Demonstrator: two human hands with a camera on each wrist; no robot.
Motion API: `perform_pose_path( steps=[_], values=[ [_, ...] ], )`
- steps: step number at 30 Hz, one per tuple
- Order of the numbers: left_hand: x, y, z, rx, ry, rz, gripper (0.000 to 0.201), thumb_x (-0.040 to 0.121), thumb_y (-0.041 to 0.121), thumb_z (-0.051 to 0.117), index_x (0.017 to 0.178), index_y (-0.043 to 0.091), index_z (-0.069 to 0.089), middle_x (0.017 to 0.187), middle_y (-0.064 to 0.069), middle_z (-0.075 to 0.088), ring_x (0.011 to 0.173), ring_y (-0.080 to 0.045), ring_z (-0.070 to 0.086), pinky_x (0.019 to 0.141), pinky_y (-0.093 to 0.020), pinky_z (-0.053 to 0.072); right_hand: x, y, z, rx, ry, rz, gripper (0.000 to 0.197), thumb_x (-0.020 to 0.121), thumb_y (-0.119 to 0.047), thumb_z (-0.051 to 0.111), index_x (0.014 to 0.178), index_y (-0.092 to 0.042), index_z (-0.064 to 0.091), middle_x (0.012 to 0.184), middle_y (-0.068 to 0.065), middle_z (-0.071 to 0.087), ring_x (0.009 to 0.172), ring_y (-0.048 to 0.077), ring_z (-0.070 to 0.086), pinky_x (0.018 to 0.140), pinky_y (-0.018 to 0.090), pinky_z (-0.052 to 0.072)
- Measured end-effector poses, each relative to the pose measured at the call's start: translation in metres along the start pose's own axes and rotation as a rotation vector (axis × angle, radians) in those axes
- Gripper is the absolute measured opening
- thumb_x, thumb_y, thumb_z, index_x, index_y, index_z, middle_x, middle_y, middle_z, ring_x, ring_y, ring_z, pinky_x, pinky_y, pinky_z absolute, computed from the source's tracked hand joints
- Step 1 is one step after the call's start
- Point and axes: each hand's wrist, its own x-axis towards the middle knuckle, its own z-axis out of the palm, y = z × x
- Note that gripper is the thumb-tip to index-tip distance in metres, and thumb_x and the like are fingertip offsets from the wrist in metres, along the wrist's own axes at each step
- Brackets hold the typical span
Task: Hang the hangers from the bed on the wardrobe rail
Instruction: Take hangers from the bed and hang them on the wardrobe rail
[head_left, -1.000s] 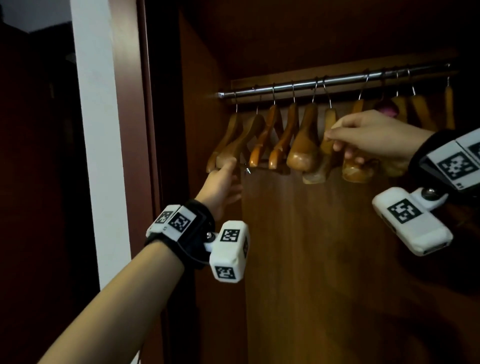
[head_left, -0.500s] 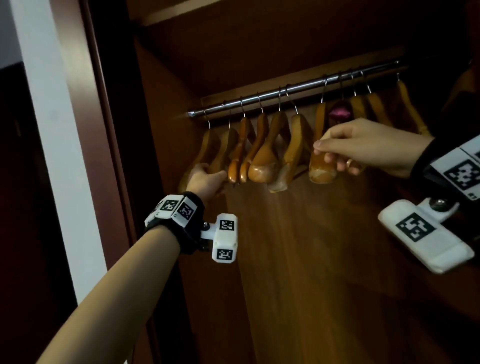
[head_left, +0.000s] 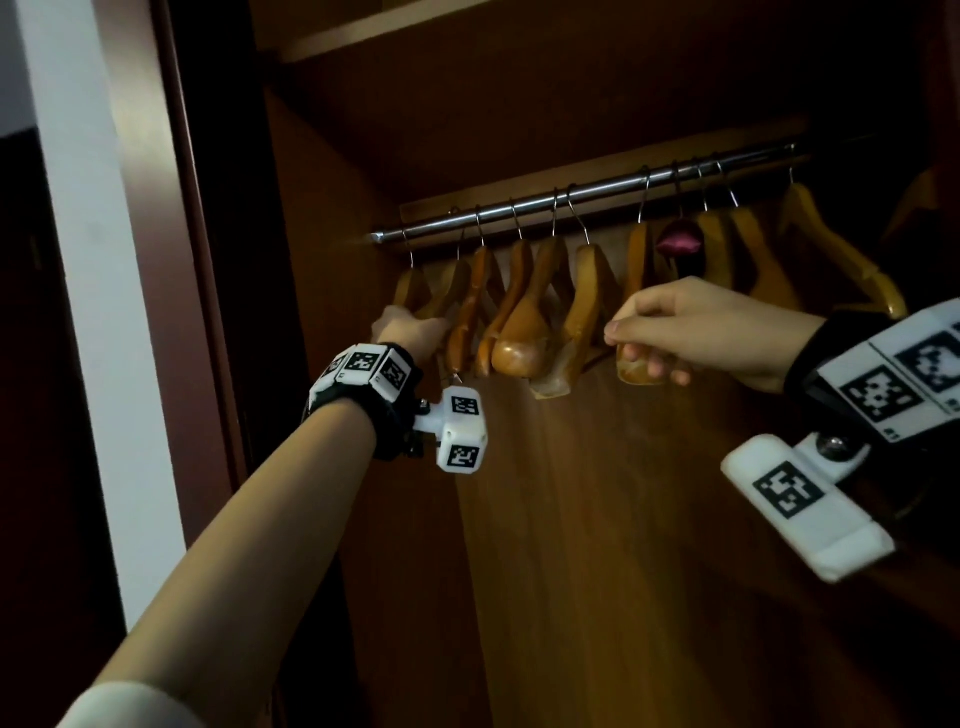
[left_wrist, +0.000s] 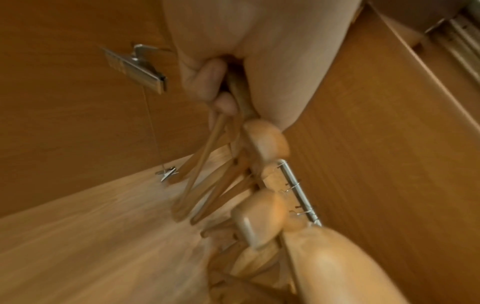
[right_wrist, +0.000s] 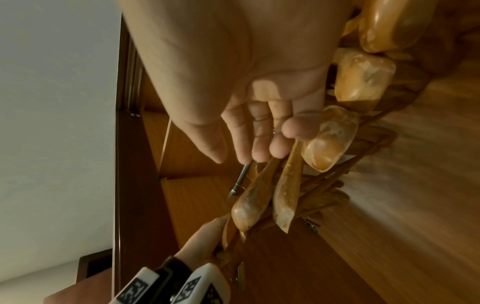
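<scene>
A metal wardrobe rail (head_left: 571, 195) carries a row of several wooden hangers (head_left: 519, 332). My left hand (head_left: 410, 332) reaches the leftmost hangers and grips the thin lower bar of one; the left wrist view shows its fingers (left_wrist: 215, 82) curled round that bar. My right hand (head_left: 675, 327) is further right along the row. Its loosely bent fingers (right_wrist: 259, 139) touch the rounded end of a hanger (head_left: 639, 366), the thumb stands apart, and nothing is pinched. The rail's left end (right_wrist: 242, 174) shows past the fingertips.
The wardrobe's left side wall (head_left: 332, 260) is close to my left hand. A purple padded hanger (head_left: 680, 241) and more wooden hangers (head_left: 831, 249) hang to the right. A metal clip (left_wrist: 140, 65) dangles from a hanger by my left hand. A shelf (head_left: 415, 21) runs above.
My left hand went from reaching with loose fingers under the leftmost hangers to gripping one. My right hand stayed beside the same hanger. The head view tilted, so the rail sits lower in the picture.
</scene>
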Motion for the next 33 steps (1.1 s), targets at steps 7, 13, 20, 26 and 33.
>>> perform_pose_path(
  steps=[7,13,20,26,33],
  values=[
    [-0.003,0.007,-0.006,0.025,-0.047,-0.007,0.044,0.083,0.037,0.069,0.112,0.007,0.053,0.101,-0.008,0.06,0.097,-0.027,0.062,0.088,-0.04,0.053,-0.008,0.002,-0.002,-0.059,-0.055,0.005,0.02,0.094,-0.027,0.056,0.097,-0.01,0.067,0.081,0.003,0.062,0.06,0.008,0.055,0.046,0.017,0.042],
    [0.001,-0.009,-0.003,0.029,-0.161,-0.084,0.023,0.083,0.017,0.064,0.1,0.01,0.05,0.093,-0.013,0.064,0.082,-0.031,0.066,0.076,-0.044,0.056,-0.014,0.003,-0.007,-0.056,-0.07,0.01,0.017,0.095,-0.025,0.054,0.098,-0.013,0.066,0.08,0.0,0.061,0.058,0.005,0.055,0.046,0.015,0.043],
    [-0.031,-0.073,0.019,0.123,-0.36,-0.161,0.029,0.084,0.013,0.068,0.106,-0.001,0.055,0.065,-0.007,0.058,0.047,-0.014,0.057,0.034,-0.017,0.039,-0.02,0.025,-0.002,-0.059,-0.217,0.131,0.018,0.094,-0.025,0.055,0.096,-0.011,0.066,0.074,0.001,0.064,0.057,0.008,0.059,0.047,0.018,0.043],
    [-0.073,-0.111,0.007,-0.073,-0.385,-0.129,0.012,0.084,0.015,0.065,0.089,0.005,0.061,0.067,-0.009,0.052,0.04,-0.01,0.032,0.034,-0.014,0.021,-0.02,0.065,0.05,-0.138,-0.466,0.359,0.029,0.095,-0.027,0.056,0.111,-0.004,0.06,0.088,0.008,0.066,0.074,0.018,0.061,0.056,0.024,0.046],
    [-0.121,-0.149,-0.029,-0.368,-0.567,-0.131,0.017,0.089,0.006,0.058,0.105,0.007,0.065,0.089,-0.015,0.068,0.035,-0.004,0.03,0.033,-0.011,0.019,-0.022,0.141,0.089,-0.509,-0.371,0.413,0.081,0.085,-0.048,0.065,0.145,-0.008,0.029,0.146,0.013,0.038,0.129,0.028,0.044,0.102,0.037,0.043]
  ],
)
